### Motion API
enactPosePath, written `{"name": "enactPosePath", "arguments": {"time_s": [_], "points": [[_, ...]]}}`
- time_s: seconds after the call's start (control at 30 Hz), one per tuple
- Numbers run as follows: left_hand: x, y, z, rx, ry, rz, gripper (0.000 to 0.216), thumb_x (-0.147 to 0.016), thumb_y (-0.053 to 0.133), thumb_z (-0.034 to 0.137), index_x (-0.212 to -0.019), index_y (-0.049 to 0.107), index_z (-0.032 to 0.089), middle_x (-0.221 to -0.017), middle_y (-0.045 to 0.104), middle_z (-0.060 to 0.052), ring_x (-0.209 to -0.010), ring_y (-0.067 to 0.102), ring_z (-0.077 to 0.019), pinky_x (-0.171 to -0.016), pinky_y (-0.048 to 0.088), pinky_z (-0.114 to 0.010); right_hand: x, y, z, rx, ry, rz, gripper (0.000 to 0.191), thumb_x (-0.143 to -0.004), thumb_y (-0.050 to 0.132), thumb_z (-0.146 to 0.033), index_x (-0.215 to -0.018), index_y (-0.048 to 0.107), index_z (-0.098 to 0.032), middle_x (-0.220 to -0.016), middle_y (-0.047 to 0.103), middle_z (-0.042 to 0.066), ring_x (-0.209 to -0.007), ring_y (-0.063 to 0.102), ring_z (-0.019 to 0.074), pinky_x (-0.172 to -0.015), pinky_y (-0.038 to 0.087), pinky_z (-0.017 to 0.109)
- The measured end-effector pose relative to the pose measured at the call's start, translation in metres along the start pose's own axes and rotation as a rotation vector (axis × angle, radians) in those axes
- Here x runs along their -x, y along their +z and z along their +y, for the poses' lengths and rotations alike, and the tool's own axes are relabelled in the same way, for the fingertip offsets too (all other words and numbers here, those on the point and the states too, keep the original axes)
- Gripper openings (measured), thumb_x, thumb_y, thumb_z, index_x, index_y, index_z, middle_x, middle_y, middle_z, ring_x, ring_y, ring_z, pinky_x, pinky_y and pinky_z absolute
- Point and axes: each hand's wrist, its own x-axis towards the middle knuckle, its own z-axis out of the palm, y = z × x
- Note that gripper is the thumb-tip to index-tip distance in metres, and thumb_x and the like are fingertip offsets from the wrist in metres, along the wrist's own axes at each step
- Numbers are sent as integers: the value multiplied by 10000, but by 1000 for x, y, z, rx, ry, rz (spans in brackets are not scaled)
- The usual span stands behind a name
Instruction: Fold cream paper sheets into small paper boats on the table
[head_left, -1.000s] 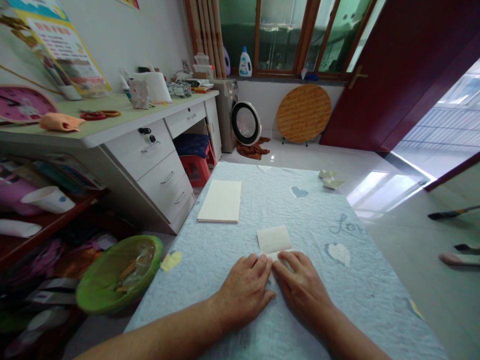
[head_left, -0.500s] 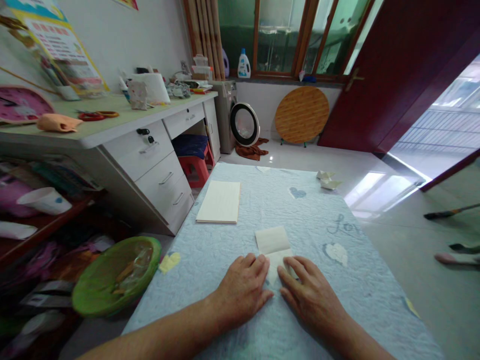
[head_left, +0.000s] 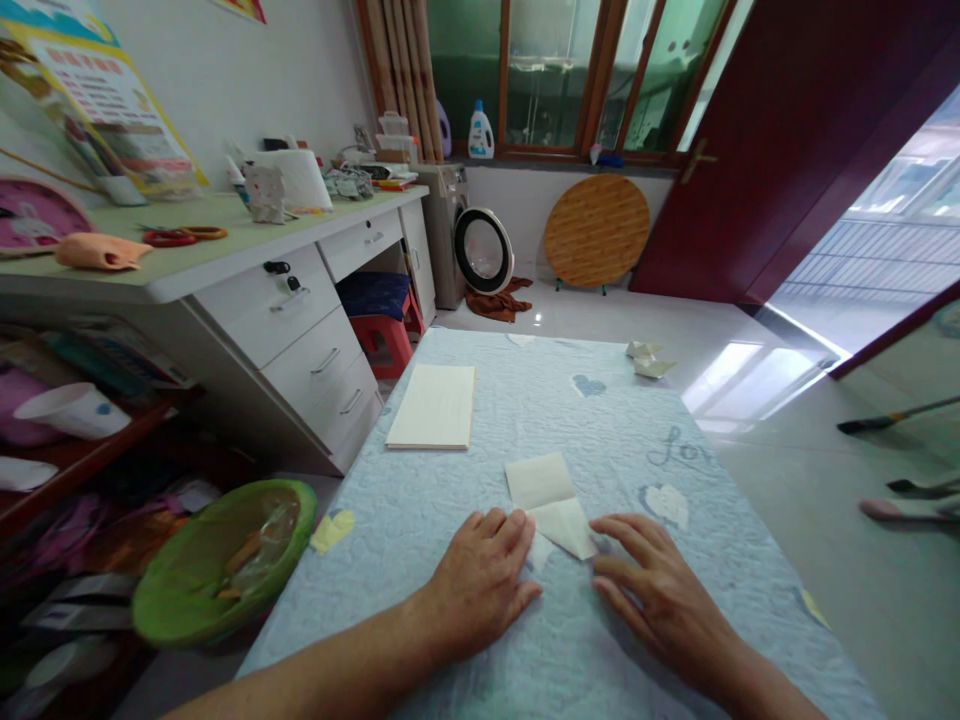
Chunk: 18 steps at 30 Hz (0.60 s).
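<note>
A square paper sheet (head_left: pixel 537 481) is shown on a pale blue quilted cover (head_left: pixel 630 450), near the middle of the view, with its near part folded into a pointed flap (head_left: pixel 564 527). The step in hand is judged to be the forming and flattening of this fold. The next move appears to call for the flap to be creased firmly along its edge. The left grip (head_left: pixel 480 580) is laid flat and released on the cover, its fingers (head_left: pixel 499 530) spread and reaching the sheet's near left edge, though contact cannot be confirmed; nothing is clenched. The right grip (head_left: pixel 656 595) is likewise open and unladen, with its fingers (head_left: pixel 619 530) resting on the cover just beside the flap's tip; no grasp is seen. A cream paper pad (head_left: pixel 432 406) is placed farther along the cover, to the left, well apart from the sheet. Small folded paper pieces (head_left: pixel 645 358) are seen beyond the cover's far edge. A green basin (head_left: pixel 225 565) is seen below the cover's left edge, and a white surface with drawers (head_left: pixel 285 325) stands behind it, bearing scissors (head_left: pixel 180 236). A washing machine (head_left: pixel 442 235) is seen in the background, beneath a window.
</note>
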Motion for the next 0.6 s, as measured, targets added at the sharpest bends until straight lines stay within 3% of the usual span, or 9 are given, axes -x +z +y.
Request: {"name": "enactPosePath", "arguments": {"time_s": [0.07, 0.17, 0.33, 0.4, 0.5, 0.6], "points": [[0, 0, -1, 10, 2, 10, 619, -927, 529, 525, -1386, 455, 117, -1340, 550, -133, -1139, 491, -286, -999, 401, -434, -20, 6, 3, -112, 112, 35, 209, -943, 508, -234, -1105, 641, -236, -1213, 633, 102, -1130, 573, 246, -962, 489, 441], [-1, -2, -2, 29, 20, 26, 619, -924, 532, 531, -1378, 462, 116, -1323, 558, -131, -1136, 493, -285, -1010, 395, -437, -56, 21, 13, -187, 244, 81, 406, -877, 568, -246, -1275, 550, -168, -1257, 610, 147, -1172, 551, 282, -1007, 454, 474], [-4, -6, -3, 45, 40, 48, 641, -915, 532, 561, -1368, 475, 111, -1298, 573, -138, -1129, 507, -287, -1012, 404, -427, -110, 32, 26, -317, 405, -139, 607, -753, 665, -229, -1325, 520, -88, -1304, 572, 185, -1211, 499, 299, -1058, 364, 435], [-5, -6, -3, 42, 37, 54, 642, -909, 538, 566, -1355, 490, 107, -1295, 578, -143, -1127, 517, -291, -1012, 410, -429, -122, 28, 29, -375, 446, -214, 534, -719, 660, -193, -1242, 595, -112, -1202, 623, 154, -1122, 544, 269, -991, 395, 378], [-6, -6, -4, 42, 25, 71, 644, -894, 542, 593, -1320, 529, 109, -1291, 586, -147, -1120, 533, -302, -1010, 417, -450, -128, 20, 33, -429, 486, -267, 250, -702, 623, -161, -939, 699, -145, -912, 683, 81, -877, 603, 217, -804, 435, 308], [-6, -7, -5, 53, 15, 110, 657, -897, 503, 627, -1302, 550, 112, -1288, 594, -154, -1122, 546, -313, -1007, 422, -474, -123, 15, 35, -504, 558, -281, 47, -706, 590, -160, -696, 635, -167, -701, 636, 21, -708, 578, 167, -653, 405, 261]]}}
